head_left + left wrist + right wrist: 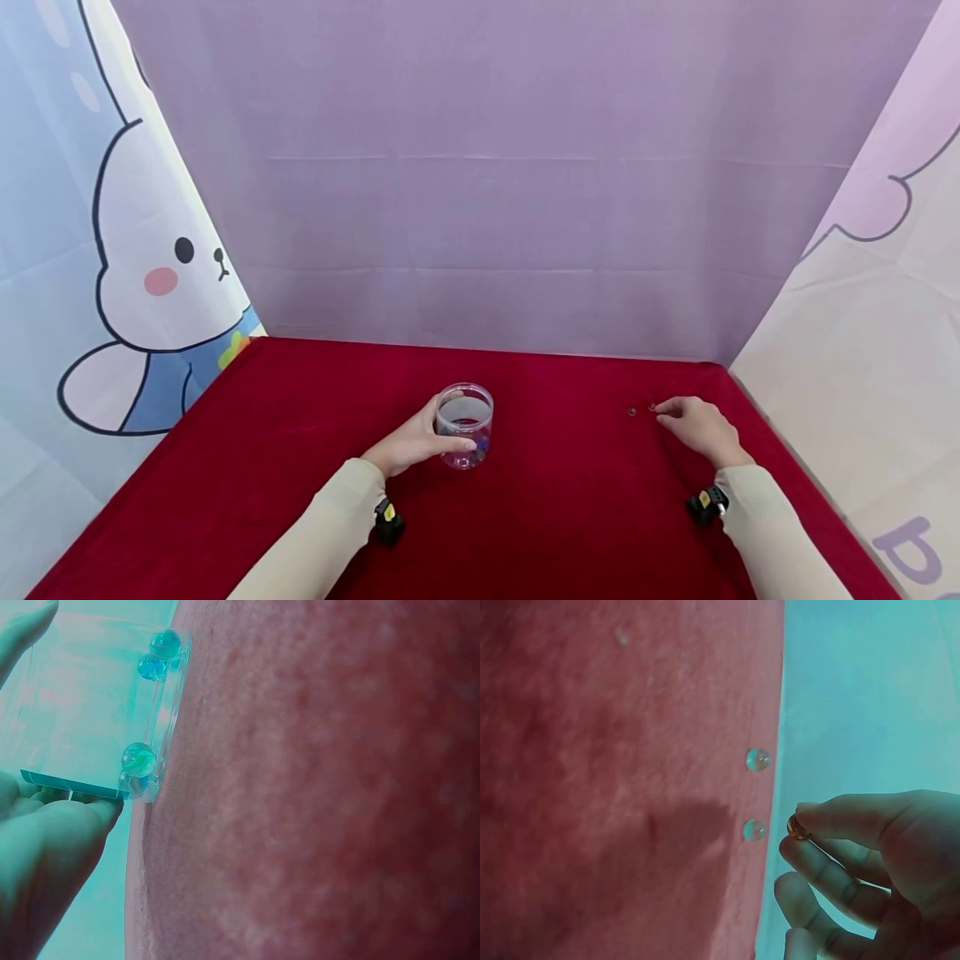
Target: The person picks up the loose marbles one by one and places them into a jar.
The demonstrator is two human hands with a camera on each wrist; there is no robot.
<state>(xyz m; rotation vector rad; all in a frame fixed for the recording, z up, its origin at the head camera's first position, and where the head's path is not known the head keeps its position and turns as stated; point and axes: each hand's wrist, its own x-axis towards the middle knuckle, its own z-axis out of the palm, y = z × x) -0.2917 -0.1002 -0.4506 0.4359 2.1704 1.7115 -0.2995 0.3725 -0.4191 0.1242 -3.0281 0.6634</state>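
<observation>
My left hand (420,437) grips a clear, open-topped plastic jar (465,408) by its side, thumb across the front. Several glass marbles (139,759) lie at the bottom of the jar, as the left wrist view shows; a blue one stands out in the head view. Over on the right, my right hand (697,427) pinches a small brownish glass marble (796,827) between thumb and index finger, the other fingers loosely bent. Two clear marbles (757,759) rest on the red cloth just beyond those fingertips.
A red cloth (555,500) covers the table. Behind it hangs a plain purple curtain (487,208). A printed rabbit sheet (180,300) closes the left side and a pale printed sheet (885,350) the right. Each wrist wears a small black strapped camera (388,523).
</observation>
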